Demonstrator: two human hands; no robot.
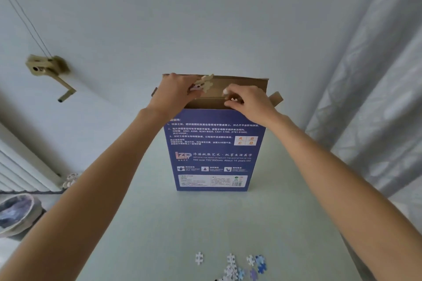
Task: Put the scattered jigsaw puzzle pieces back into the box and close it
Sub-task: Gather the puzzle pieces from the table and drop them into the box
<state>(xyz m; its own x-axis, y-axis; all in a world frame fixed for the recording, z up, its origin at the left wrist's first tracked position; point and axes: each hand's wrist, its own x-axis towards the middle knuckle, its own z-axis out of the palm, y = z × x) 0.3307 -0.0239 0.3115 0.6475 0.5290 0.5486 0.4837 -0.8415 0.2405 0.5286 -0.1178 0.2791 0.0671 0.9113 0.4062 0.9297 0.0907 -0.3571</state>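
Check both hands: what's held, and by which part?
Left hand pinches several puzzle pieces by their near ends; right hand pinches one small piece, both over the box.

A brass-coloured crank fitting (46, 68) on the pale wall (cords running up from it); grey curtain (376, 89) right; white radiator (20, 166) and a shell-like bowl (16, 214) left.

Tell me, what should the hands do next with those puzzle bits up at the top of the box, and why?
Probably let go, so the pieces drop in. The left hand holds a small bunch of puzzle pieces over the open top of the blue box, and the right hand pinches one too. The flaps stand open, and more loose pieces wait on the table.
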